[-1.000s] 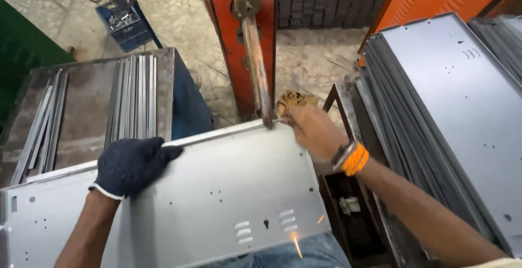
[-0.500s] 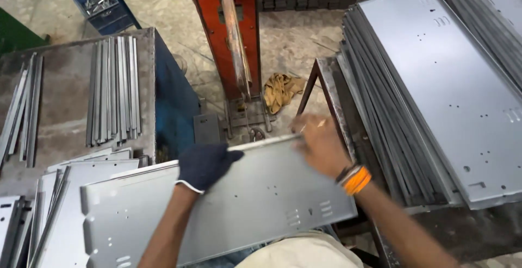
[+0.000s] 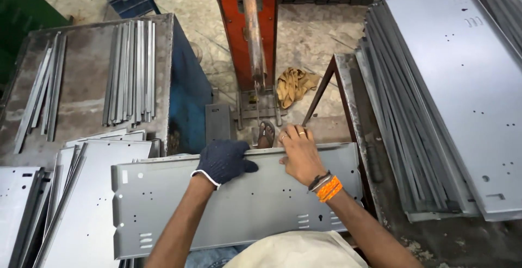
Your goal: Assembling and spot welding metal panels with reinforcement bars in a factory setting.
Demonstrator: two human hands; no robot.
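Both hands are gripping the far edge of the metal panel [image 3: 239, 202] just in front of the orange press [image 3: 251, 34] — gloved left hand [image 3: 223, 162], bare right hand [image 3: 299, 153] — likely positioning it, needing careful alignment.

One held panel [image 3: 234, 202], two hands, one glove [image 3: 223, 161], one rag [image 3: 293, 84].

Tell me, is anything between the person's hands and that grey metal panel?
Nothing visible. The left hand, in a dark glove, and the bare right hand both rest directly on the panel, fingers over its far edge. Only the glove separates the left hand from the metal.
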